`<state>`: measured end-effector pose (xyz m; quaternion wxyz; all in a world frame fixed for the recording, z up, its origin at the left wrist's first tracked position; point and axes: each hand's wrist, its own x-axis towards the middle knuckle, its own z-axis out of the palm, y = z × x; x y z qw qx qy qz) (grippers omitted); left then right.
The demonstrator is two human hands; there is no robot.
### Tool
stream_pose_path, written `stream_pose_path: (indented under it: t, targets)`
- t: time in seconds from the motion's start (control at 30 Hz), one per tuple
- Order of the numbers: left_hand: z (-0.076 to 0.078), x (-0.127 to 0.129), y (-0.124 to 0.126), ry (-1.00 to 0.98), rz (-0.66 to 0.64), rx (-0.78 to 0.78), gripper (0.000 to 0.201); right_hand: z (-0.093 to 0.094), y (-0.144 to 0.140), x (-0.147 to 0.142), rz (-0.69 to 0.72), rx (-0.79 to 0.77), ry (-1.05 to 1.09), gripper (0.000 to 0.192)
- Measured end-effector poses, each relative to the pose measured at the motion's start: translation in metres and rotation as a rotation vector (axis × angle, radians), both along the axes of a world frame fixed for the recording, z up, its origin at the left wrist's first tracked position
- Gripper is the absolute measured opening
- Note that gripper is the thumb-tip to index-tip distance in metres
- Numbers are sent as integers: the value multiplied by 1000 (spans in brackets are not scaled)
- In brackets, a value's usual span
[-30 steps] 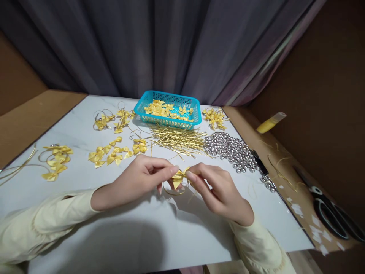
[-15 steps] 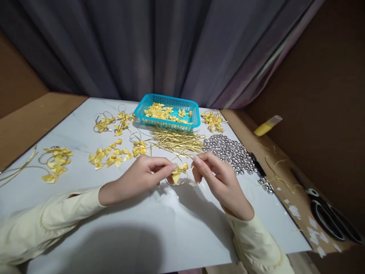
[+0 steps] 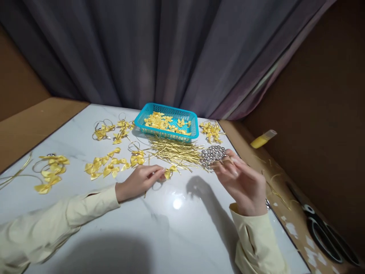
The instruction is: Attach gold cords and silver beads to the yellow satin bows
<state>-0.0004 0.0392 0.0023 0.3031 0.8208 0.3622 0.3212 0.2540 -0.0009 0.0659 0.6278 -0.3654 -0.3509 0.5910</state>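
Note:
My left hand (image 3: 141,181) pinches a small yellow ribbon bow (image 3: 169,172) with a loop of thin cord hanging below it, just above the white table. Raised to the right, my right hand (image 3: 246,182) has its thumb and fingertips closed on what looks like a thin gold cord (image 3: 214,165), blurred and running left from the fingers. Behind the hands lies a heap of cut gold cords (image 3: 176,152). Silver beads (image 3: 212,155) are spread beyond my right hand, which hides many of them.
A blue basket (image 3: 168,137) of yellow bows stands at the back. Finished-looking bows with loops (image 3: 51,171) and loose bows (image 3: 104,163) lie at left, with another bow pile (image 3: 211,131) back right. On the right are black scissors (image 3: 322,236), paper scraps (image 3: 291,228) and a yellow tube (image 3: 264,139).
My right hand has moved away from the bow, up and to the right, over the beads. My left hand keeps the bow and has shifted slightly left.

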Motion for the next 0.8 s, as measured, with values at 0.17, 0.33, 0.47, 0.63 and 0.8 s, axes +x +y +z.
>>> stream_pose_path:
  t: [0.17,0.33,0.47,0.63,0.8]
  targets:
    - [-2,1,2,-56,-18,-72,27,-1,1,8,-14,-22,-74,17]
    - [-3,0,4,-41,19,-109,28,-4,4,12,-75,3,12,16]
    - [-3,0,5,-90,26,-166,30,0,2,20,-193,28,57,14]
    - [-2,1,6,-117,25,-191,31,8,-4,33,-258,42,-28,10]
    - [-2,0,6,-126,33,-203,29,5,3,35,-335,-70,-480,14]
